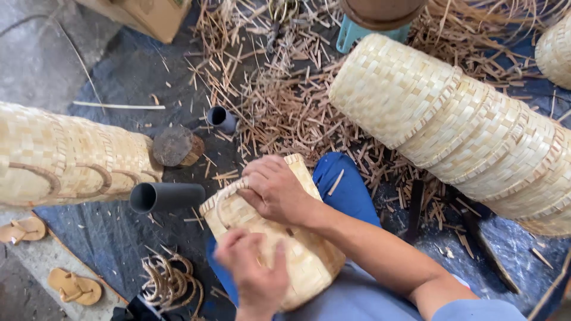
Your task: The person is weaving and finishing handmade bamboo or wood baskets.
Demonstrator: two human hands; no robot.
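Note:
A small woven straw basket [309,261] lies tilted on my lap, its mouth toward the upper left. A curved cane handle [221,205] runs along its rim. My right hand [275,191] reaches in from the lower right and grips the rim at the top of the basket. My left hand [254,274] comes up from the bottom edge, blurred, with fingers bent against the basket's near side. My blue trouser leg [351,190] shows under the basket.
A long stack of nested baskets [458,128] lies at the right, another stack [59,157] at the left. Around me are a black pipe [169,197], a short pipe piece [221,118], a wooden block [176,146], a bundle of cane loops [169,284], sandals [74,289] and cane scraps [285,110].

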